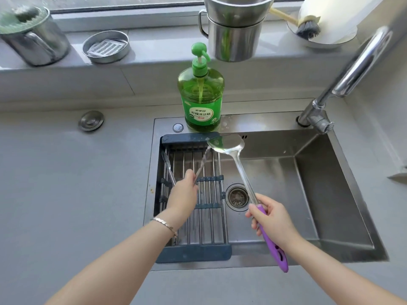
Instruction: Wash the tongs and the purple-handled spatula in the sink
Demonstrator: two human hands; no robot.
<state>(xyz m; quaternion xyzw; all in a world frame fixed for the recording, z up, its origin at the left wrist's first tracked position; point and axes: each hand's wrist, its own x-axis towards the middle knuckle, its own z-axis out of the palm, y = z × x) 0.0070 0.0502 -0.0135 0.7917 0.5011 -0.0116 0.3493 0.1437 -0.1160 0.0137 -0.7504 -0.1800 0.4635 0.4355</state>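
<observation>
A: So, from the head view, how far along is the washing?

B: Early, I'd judge. Both utensils are in hand over the sink (326, 183), but I see no water coming from the faucet (356, 64) at the upper right, and no suds anywhere.

A: Where are the tongs (169, 169)?

B: Left of centre, above the drying rack (193, 253) that spans the sink's left part. The left hand (184, 194) has its fingers curled round their joined end. The two arms splay apart, pointing toward the top of the frame. One arm is blurred.

A: And the purple-handled spatula (244, 173)?

B: The right hand (275, 225), lower right of centre, grips the purple handle near where it meets the metal shaft. The blade sits at mid-frame, just below the green dish soap bottle (201, 100), and looks shiny. I can't tell whether it's wet.

A: Has any soap been used?

B: Not that I can see. The bottle stands on the sink's back ledge, apart from both hands. The basin around the drain (237, 195) looks largely dry, with a few droplets on the ledge.

A: What's left, then?

B: Likely all of it: water on, soap, scrubbing and rinsing both pieces.
</observation>
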